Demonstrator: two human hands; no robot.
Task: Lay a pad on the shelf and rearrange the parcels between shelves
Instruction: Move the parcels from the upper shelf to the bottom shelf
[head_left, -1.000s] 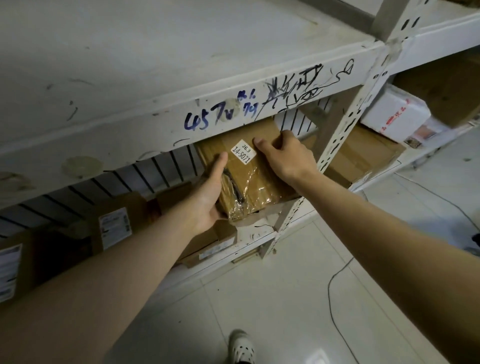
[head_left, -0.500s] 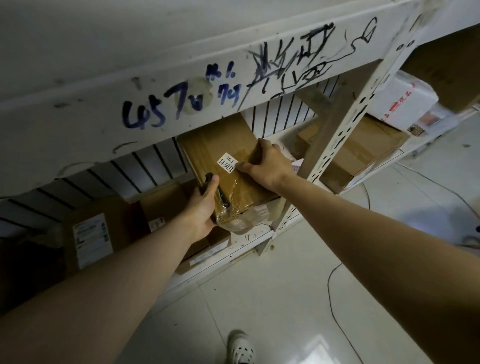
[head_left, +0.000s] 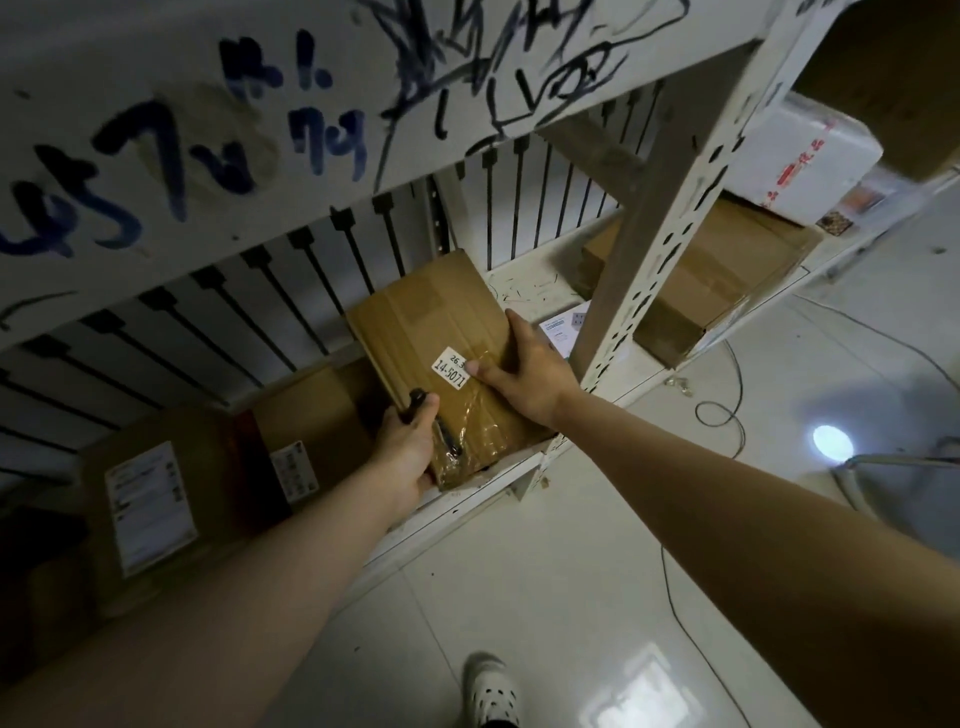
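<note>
The flat brown cardboard parcel, taped and bearing a small white label, lies at the front of the white lower shelf, between a brown carton and the perforated white upright. The left hand clasps its near left corner, with what looks like a black pen under the thumb, while the right hand grips the right edge, thumb on top. To seat it well, slide it back squarely, guard the right fingers against the upright, and release only once it lies flat.

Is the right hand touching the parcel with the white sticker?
Touching. The head view shows the right hand gripping the parcel: thumb on top beside its sticker, fingers wrapped over its right edge.
</note>
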